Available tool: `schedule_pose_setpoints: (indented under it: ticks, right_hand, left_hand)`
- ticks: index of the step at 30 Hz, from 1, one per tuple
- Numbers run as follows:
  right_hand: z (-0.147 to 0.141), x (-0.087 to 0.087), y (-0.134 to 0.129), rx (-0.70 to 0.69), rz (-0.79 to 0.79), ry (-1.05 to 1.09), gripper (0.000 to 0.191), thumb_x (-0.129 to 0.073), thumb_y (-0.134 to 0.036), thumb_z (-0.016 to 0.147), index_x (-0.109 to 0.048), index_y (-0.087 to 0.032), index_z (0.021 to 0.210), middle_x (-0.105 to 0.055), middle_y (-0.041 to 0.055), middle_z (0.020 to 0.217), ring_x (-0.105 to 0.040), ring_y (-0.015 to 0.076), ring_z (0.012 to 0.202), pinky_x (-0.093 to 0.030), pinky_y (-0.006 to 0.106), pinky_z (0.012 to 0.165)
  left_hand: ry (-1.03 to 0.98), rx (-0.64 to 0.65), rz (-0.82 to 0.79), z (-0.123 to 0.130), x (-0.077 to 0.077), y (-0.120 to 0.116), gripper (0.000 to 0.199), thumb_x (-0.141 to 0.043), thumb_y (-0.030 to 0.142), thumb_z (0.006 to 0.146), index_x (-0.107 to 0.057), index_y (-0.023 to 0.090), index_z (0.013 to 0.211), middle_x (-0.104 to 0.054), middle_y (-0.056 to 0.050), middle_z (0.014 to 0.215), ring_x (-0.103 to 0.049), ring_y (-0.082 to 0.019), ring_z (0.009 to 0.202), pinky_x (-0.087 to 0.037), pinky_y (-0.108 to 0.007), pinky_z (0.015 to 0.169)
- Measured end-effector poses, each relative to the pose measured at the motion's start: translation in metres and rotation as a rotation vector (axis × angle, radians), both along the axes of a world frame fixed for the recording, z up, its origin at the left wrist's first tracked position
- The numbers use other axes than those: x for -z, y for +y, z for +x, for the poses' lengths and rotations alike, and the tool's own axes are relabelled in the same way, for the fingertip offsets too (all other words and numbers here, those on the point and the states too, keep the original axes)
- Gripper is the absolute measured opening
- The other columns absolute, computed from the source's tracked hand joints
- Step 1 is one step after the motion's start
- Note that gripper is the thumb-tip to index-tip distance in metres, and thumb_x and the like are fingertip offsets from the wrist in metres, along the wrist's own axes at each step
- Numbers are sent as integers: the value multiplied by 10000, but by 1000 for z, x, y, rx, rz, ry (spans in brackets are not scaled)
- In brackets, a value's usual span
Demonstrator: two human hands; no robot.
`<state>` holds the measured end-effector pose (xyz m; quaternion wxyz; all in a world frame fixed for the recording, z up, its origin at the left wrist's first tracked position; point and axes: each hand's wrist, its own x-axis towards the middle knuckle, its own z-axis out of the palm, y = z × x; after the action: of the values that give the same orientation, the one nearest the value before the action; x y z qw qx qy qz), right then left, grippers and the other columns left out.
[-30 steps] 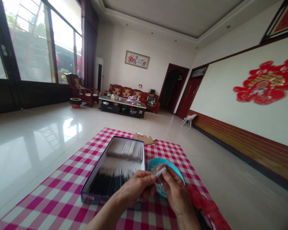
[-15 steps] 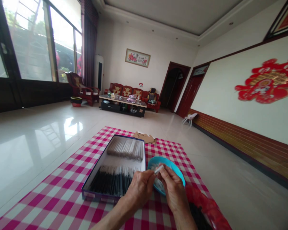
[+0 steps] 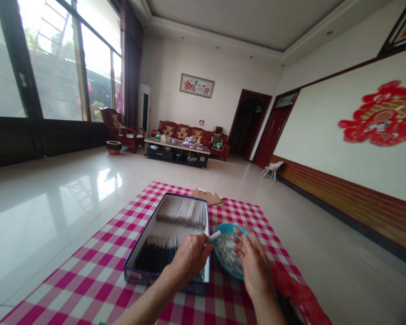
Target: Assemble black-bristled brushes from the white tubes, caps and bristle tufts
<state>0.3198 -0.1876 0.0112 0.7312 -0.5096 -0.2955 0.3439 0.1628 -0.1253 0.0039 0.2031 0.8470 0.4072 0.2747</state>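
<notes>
My left hand (image 3: 191,255) is closed in a pinch on a thin stick with a white end piece (image 3: 215,235), whose tip points toward the bowl. What the stick is, I cannot make out. My right hand (image 3: 255,262) is open, fingers apart and nothing held, over the right side of a blue bowl (image 3: 219,229). Inside the bowl lie many small whitish translucent pieces (image 3: 228,253). Under and beyond my left hand is a shallow dark-blue box (image 3: 131,274). It holds a row of clear thin tubes (image 3: 182,213) at the far end and black thin rods (image 3: 154,257) nearer me.
A pink-and-white checked cloth (image 3: 98,266) covers the table. Brown cardboard pieces (image 3: 208,197) lie behind the box. A shiny red thing (image 3: 297,289) is at the right near edge. Farther off are a coffee table (image 3: 176,151), a red sofa (image 3: 174,128) and a small stool (image 3: 273,168).
My right hand has let go of the white end piece, opened and moved right. My left hand still holds the stick, now slightly left of the bowl. The view has shifted a little.
</notes>
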Motion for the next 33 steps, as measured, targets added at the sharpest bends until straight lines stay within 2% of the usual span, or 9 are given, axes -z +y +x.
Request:
schedule_pose_setpoints:
  ticks: [2,6,10,13,15,20,24,29,33]
  right_hand:
    - [6,-2,0,56,0,2,575,-704,-476,678,-554,-252,1185,-671,35,1108,-625,225,974,-505,293,716]
    - [7,-4,-2,68,0,-4,500,-716,-485,645,-620,-234,1067,-704,31,1015,-644,223,892,-507,290,669]
    - [3,-6,-3,35,14,-3,441,-716,-463,668,-635,-227,1031,-707,26,990,-649,208,854,-508,286,672]
    - [1,-9,-5,37,11,6,435,-728,-459,653,-651,-214,1004,-717,36,946,-656,220,831,-513,300,662]
    - [0,-10,-5,27,7,15,420,-735,-463,641,-663,-211,969,-724,36,905,-659,224,816,-514,302,652]
    - [-1,-6,-3,-3,7,12,424,-746,-472,629,-668,-205,949,-727,30,858,-655,198,759,-513,294,657]
    - [-2,-2,-1,-12,6,-19,426,-745,-483,628,-677,-197,936,-730,41,836,-655,197,730,-514,297,648]
    - [1,-2,-3,-66,-18,-52,425,-752,-484,627,-689,-195,932,-733,51,846,-668,216,751,-525,309,655]
    - [2,-2,-2,-84,-35,-55,406,-757,-487,612,-697,-223,916,-736,37,849,-664,211,751,-522,299,656]
  left_hand:
    - [65,-30,19,3,13,-1,155,-516,313,835,-590,177,844,-635,-71,746,-608,-212,773,-394,-275,676]
    - [115,-32,26,18,37,-10,291,-553,345,798,-546,166,1028,-645,-131,914,-592,-264,917,-436,-350,795]
    - [185,18,9,19,38,-15,432,-468,134,756,-461,131,1187,-623,-137,1025,-578,-242,984,-431,-340,848]
    - [287,84,5,-2,30,-13,563,-463,106,724,-391,116,1281,-627,-138,1036,-589,-244,954,-443,-341,831]
    - [374,78,24,-23,26,-10,587,-462,111,727,-377,125,1308,-639,-129,1010,-597,-244,927,-448,-343,818]
    - [585,-9,66,-81,24,17,396,-457,112,745,-563,211,1114,-650,-76,839,-614,-213,802,-452,-292,722]
    - [661,-131,171,-118,24,54,319,-404,109,794,-607,214,1017,-617,-87,840,-589,-205,718,-434,-288,636]
    - [673,-101,200,-142,21,92,320,-394,44,789,-629,216,923,-620,-68,800,-537,-219,848,-402,-283,688]
    - [662,-57,215,-152,18,107,326,-401,39,790,-646,220,905,-612,-58,817,-509,-210,892,-382,-266,709]
